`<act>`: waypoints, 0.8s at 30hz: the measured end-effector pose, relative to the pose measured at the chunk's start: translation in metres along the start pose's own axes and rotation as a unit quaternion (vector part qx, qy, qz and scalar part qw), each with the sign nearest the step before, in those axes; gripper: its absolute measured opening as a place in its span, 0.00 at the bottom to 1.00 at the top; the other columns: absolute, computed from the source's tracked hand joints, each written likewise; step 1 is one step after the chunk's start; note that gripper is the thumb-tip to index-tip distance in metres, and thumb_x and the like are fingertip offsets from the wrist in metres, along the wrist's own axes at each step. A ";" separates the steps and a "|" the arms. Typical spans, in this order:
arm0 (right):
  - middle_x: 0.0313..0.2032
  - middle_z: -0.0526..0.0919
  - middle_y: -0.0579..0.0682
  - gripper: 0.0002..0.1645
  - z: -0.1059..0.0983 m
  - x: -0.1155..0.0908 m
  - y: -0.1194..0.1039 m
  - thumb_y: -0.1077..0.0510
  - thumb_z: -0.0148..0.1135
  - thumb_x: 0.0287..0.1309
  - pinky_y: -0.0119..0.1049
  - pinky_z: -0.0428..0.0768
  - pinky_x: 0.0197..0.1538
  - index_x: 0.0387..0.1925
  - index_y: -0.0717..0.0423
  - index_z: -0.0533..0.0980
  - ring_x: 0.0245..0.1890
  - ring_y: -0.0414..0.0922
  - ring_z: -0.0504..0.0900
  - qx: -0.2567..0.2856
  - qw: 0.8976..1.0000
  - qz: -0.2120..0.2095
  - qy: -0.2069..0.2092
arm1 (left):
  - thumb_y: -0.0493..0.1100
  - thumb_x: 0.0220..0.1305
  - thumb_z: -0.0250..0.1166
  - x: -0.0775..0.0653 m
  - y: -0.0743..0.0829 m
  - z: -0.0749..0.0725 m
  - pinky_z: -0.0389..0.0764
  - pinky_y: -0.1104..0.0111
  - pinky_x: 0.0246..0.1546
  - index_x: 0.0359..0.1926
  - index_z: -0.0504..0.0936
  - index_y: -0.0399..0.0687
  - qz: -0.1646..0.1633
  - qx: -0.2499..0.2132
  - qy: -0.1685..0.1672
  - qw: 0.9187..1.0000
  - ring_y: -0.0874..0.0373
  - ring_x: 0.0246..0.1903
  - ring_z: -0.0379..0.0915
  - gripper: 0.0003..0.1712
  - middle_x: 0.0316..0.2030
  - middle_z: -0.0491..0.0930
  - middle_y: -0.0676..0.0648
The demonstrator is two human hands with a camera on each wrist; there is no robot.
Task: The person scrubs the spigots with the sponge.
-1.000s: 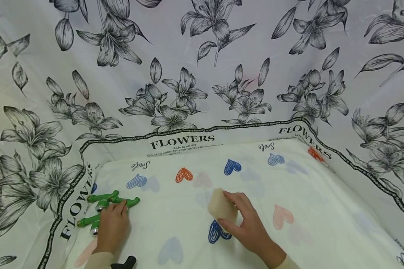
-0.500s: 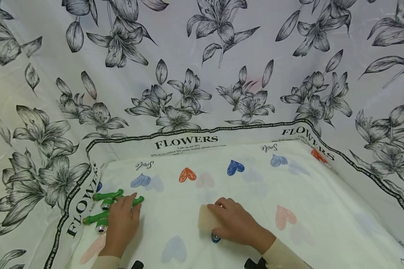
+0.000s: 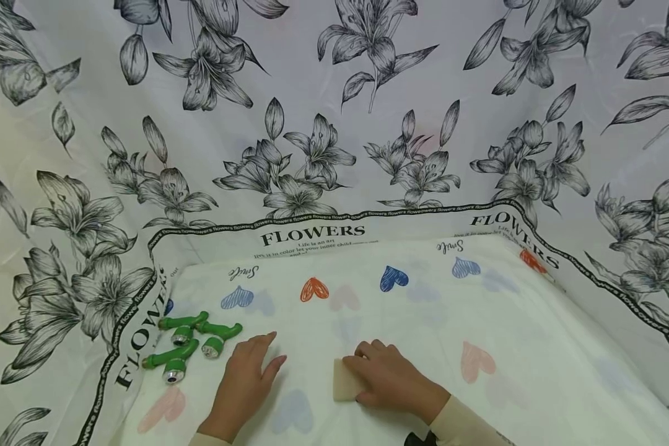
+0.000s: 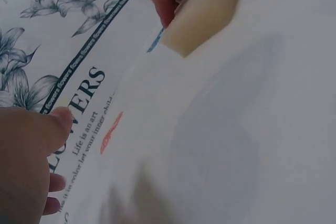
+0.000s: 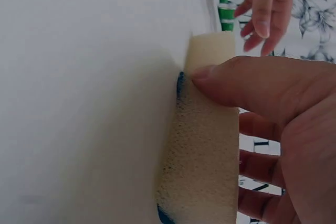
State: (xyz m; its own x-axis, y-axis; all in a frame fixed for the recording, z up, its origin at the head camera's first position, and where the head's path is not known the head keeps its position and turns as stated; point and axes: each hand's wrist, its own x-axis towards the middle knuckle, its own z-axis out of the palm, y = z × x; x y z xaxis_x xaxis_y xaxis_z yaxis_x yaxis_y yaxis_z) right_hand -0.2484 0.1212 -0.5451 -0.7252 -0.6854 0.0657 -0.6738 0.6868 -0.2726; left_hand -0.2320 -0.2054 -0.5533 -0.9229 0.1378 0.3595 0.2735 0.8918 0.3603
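My right hand point(image 3: 396, 379) grips a cream sponge block point(image 3: 344, 380) on the cloth, thumb on the near side and fingers on the far side. In the right wrist view, the porous side of the sponge point(image 5: 199, 145) shows, with dark blue patches along its edge. My left hand point(image 3: 244, 385) hovers to the left of the sponge, fingers extended and thumb apart, holding nothing. Left of that hand lie three green taps with silvery ends: one nearest the hand point(image 3: 214, 344), one behind point(image 3: 183, 329) and one in front point(image 3: 173, 365).
A white cloth point(image 3: 424, 334) printed with hearts covers the work surface. Flower-printed curtain fabric point(image 3: 345, 155) rises at the back and both sides. A black strap piece point(image 3: 420, 439) sits by the right wrist.
The left hand has let go of the green taps and moved right, uncovering them. The right hand has lowered the sponge onto the cloth and shifted slightly toward me.
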 end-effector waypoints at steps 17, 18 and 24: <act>0.86 0.51 0.58 0.67 -0.011 -0.018 0.033 0.07 0.55 0.54 0.82 0.57 0.71 0.86 0.33 0.59 0.83 0.71 0.44 -0.062 0.976 0.186 0.096 | 0.83 0.60 0.66 0.001 0.055 -0.006 0.45 0.19 0.69 0.83 0.70 0.54 -0.011 0.099 -0.080 0.992 0.19 0.79 0.38 0.60 0.84 0.49 0.31; 0.86 0.50 0.58 0.68 -0.010 -0.019 0.035 0.06 0.54 0.53 0.83 0.57 0.70 0.86 0.33 0.60 0.82 0.72 0.43 -0.068 0.974 0.194 0.095 | 0.85 0.59 0.65 0.000 0.055 -0.004 0.41 0.17 0.68 0.83 0.69 0.54 -0.025 0.102 -0.094 0.990 0.18 0.79 0.36 0.62 0.84 0.48 0.31; 0.86 0.49 0.60 0.70 -0.009 -0.023 0.038 0.04 0.51 0.51 0.85 0.57 0.68 0.87 0.35 0.59 0.82 0.74 0.43 -0.075 0.969 0.217 0.090 | 0.90 0.55 0.61 -0.004 0.051 0.006 0.34 0.14 0.65 0.83 0.69 0.53 -0.064 0.125 -0.138 0.980 0.14 0.77 0.35 0.67 0.83 0.48 0.28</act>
